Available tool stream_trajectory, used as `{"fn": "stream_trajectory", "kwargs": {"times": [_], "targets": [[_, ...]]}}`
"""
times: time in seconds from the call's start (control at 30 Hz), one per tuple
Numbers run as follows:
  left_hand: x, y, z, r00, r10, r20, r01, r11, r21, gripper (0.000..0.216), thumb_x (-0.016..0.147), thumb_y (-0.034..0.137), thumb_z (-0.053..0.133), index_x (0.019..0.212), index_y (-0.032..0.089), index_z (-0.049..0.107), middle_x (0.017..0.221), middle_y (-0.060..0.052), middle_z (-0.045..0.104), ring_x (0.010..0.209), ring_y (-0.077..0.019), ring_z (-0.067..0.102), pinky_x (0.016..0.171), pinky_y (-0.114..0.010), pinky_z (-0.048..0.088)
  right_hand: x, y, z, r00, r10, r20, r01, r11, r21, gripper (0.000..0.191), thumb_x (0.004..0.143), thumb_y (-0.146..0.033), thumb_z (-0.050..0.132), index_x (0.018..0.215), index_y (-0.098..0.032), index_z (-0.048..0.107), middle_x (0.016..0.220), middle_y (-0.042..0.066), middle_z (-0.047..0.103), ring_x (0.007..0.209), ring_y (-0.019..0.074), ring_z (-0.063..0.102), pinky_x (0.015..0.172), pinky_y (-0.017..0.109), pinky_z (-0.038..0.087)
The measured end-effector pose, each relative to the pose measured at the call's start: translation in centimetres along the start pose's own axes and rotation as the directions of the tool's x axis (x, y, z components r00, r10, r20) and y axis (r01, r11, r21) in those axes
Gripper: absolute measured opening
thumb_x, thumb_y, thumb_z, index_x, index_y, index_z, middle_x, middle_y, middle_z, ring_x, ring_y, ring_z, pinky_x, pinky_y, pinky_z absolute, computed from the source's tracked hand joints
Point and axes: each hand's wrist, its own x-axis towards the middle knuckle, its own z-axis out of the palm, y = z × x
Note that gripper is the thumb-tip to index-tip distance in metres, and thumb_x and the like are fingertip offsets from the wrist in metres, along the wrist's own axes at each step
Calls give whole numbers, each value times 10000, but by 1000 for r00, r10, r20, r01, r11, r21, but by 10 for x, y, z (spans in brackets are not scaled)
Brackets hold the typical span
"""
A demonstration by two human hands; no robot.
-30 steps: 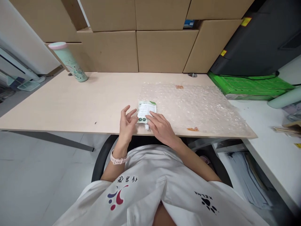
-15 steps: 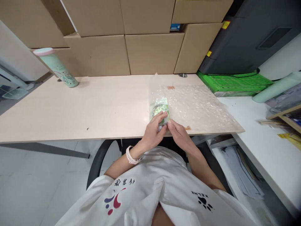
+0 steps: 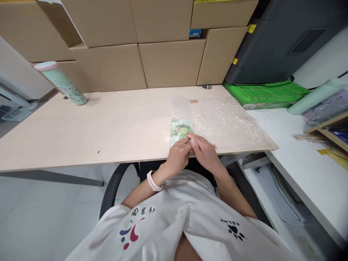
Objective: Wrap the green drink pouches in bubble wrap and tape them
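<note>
A green-and-white packet (image 3: 181,128) with a round green picture lies at the left end of a clear bubble wrap sheet (image 3: 225,119). Glints of film show over the packet. Its near edge is hidden beneath my hands. My left hand (image 3: 178,155) is closed at the near left corner of the wrap, fingers curled against it. Beside it, my right hand (image 3: 204,151) is also closed there, its fingers reaching over the packet's near edge and its thumb touching the left fingers. Their fingertips partly cover one another.
A mint tumbler (image 3: 63,85) stands at the back left of the wooden desk (image 3: 122,127). Cardboard boxes (image 3: 171,61) line the back. To the right are a green box (image 3: 268,95) under a dark machine (image 3: 274,47), and a white side table (image 3: 299,156).
My right hand has moved left and over the left fingers. My left hand has drawn back off the packet toward the desk edge, leaving more of its picture showing. The view has shifted slightly.
</note>
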Motion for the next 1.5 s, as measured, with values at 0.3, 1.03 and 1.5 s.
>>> {"fn": "stream_trajectory", "kwargs": {"times": [0.3,1.03,1.5], "targets": [[-14,-13,-40,787,-601,-137,401,668,-628,521,900,242,583,1405,246,454,1489,-131,545,1384,-243,529,1131,-453,456,-6,1,19,998,58,-4,-57,974,-220,500,1037,-469,342,1367,-181,584,1459,182,570,1338,341,545,1066,565,437],[35,14,43,996,-8,92,7,1000,9,624,975,127,283,1589,181,190,1605,-155,393,1558,-254,224,1259,-618,77,-27,33,-23,993,39,-113,-67,964,-257,311,934,-228,464,644,-255,570,787,68,607,801,251,519,771,443,477],[39,19,48,972,42,230,-94,971,219,557,936,207,494,1458,21,441,1575,-252,392,1535,-361,260,1243,-659,63,-34,26,-38,940,167,-297,-175,985,0,297,971,-382,523,1191,-227,650,1189,107,691,1087,244,660,972,441,530]]}}
